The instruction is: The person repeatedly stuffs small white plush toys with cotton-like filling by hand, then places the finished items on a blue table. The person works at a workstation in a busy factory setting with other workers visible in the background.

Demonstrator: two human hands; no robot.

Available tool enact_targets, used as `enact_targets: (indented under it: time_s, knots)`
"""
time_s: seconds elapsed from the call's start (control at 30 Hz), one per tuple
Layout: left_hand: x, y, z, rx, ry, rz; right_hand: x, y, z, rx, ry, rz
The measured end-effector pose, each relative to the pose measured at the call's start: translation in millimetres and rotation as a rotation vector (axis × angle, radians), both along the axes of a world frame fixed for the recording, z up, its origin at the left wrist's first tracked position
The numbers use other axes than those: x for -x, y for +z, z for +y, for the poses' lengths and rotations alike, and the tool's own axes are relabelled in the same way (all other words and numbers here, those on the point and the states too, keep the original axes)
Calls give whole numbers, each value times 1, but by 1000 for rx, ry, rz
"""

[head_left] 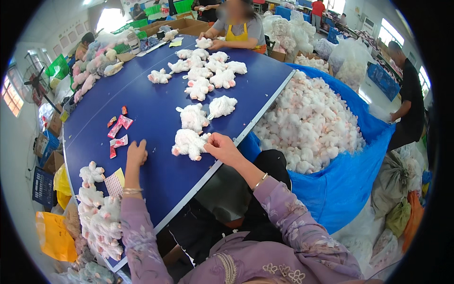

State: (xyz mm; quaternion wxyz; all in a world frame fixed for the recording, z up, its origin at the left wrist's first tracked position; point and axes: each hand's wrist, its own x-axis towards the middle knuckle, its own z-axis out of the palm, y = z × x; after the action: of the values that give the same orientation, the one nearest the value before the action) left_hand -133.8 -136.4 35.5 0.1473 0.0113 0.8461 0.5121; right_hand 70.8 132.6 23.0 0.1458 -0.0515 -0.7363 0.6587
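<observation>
At the table's near edge my right hand [221,148] is closed, its fingertips pinching the edge of a small white plush toy [187,144] that lies on the blue table [156,106]. My left hand [137,153] hovers over the table to the left, fingers curled together; whatever they may hold is hidden. Just beyond the pinched toy lie two more white plush toys, one fluffy [192,117] and one on its side [222,107]. Small red and pink wrapped packets [118,128] are scattered near my left hand.
A heap of white plush toys [97,213] covers the near left corner beside a paper sheet [115,182]. More plush toys [198,73] lie farther off, before a co-worker in a yellow apron [235,35]. At right, a blue sack [326,189] brims with white plush pieces [307,123].
</observation>
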Motion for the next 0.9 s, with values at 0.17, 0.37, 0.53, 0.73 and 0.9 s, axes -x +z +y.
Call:
enact_targets:
  time_s: [0.17,0.37,0.53,0.73,0.9]
  knots:
    - [11,4,-9,38,12,25,1,5,2,-50,-4,7]
    - [4,6,-3,-64,73,113,0,0,2,-25,4,21]
    - [-5,2,9,50,11,101,3,-2,3,-9,6,49]
    - [-44,9,36,-166,-211,94,2,-1,3,-21,-12,29]
    - [-98,26,78,-301,-374,-102,4,-4,5,216,-5,82]
